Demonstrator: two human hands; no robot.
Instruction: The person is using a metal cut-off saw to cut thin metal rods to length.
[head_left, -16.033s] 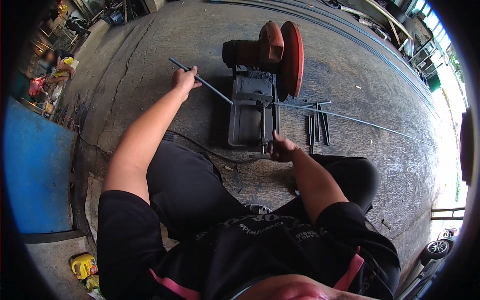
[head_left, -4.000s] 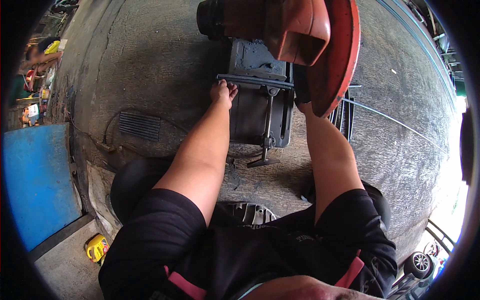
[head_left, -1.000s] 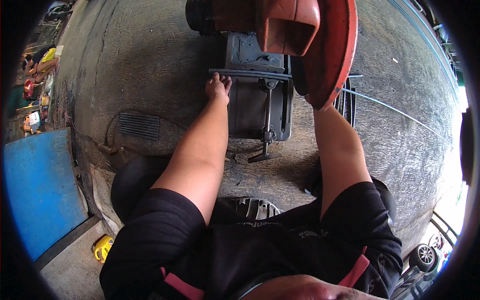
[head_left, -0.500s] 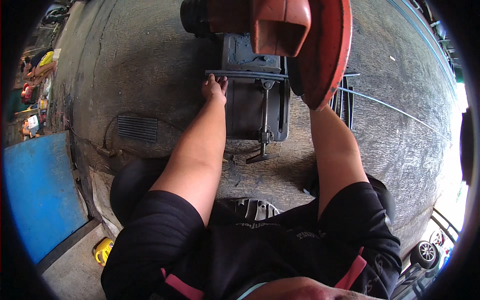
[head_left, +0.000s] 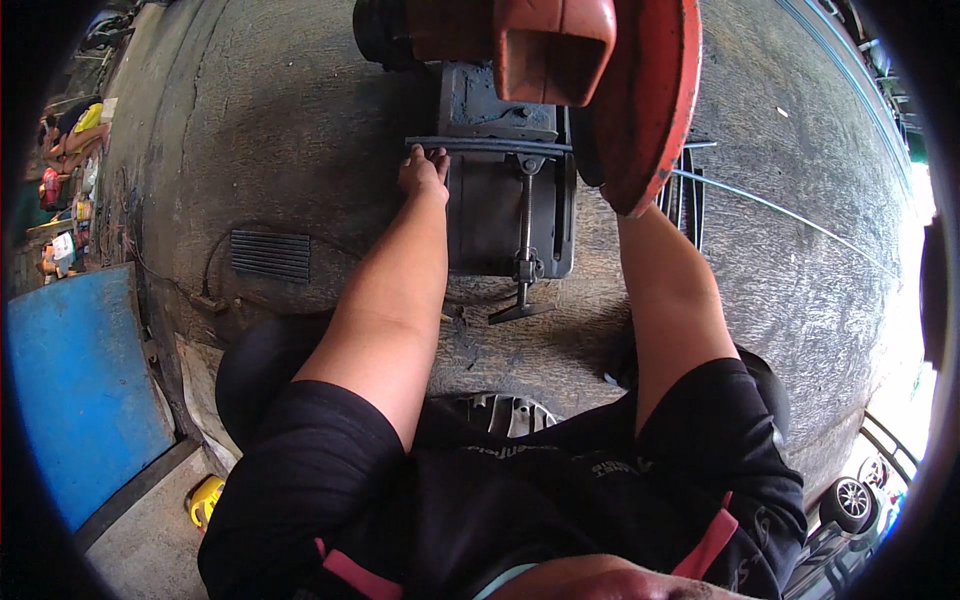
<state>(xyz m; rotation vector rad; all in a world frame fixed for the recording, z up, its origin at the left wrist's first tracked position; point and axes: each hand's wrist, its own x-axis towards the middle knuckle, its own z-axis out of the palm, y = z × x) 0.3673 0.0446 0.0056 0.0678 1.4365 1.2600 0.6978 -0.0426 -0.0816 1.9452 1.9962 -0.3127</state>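
- While left hand (head_left: 424, 174) rests half-open, fingertips on rods (head_left: 480, 146) near left end, no wrapped grip shows.
- Rods: across vise (head_left: 527, 215); likely stiff, light, slick; best hold left end.
- Right hand: behind guard (head_left: 662, 110), grip can't tell.

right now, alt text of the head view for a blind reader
A person's left hand touches metal rods lying across a red cut-off saw; the right forearm extends behind its guard, which hides the right hand. Dark bars lie on the floor.
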